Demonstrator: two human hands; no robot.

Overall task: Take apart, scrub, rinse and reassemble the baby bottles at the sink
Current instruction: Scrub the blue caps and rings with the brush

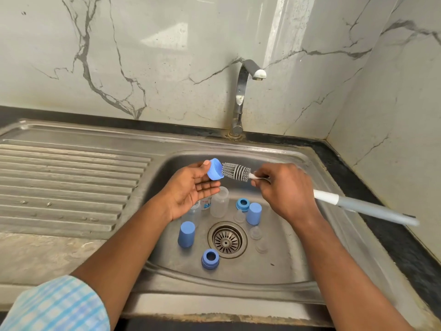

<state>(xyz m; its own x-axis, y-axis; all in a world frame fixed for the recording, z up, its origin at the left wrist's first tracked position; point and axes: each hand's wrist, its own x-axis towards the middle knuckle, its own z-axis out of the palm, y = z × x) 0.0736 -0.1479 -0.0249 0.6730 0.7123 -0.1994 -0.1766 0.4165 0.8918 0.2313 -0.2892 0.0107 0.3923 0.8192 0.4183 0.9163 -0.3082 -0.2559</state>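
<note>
– Over the steel sink (281, 266), what is the largest thing in the hands?
– The long brush (329, 198). The right hand (281, 187) has a narrow grip on it, pinching the stem just behind the bristles. Its long axis runs from the handle at the right to the bristle head at the left.
– And below?
– Clear bottles (219, 204) stand on the far part of the basin floor.
– Where is the blue cap (214, 169)?
– Just left of the bristle tip, maybe touching; I cannot tell. The left hand (191, 189) pinches it at the fingertips, and its open mouth faces right, toward the brush. I judge that the next push goes leftward along this axis.
– How does it look?
– Small, smooth, light blue. Two other caps (186, 234), two rings (210, 258) and clear teats (255, 232) lie around the drain.
</note>
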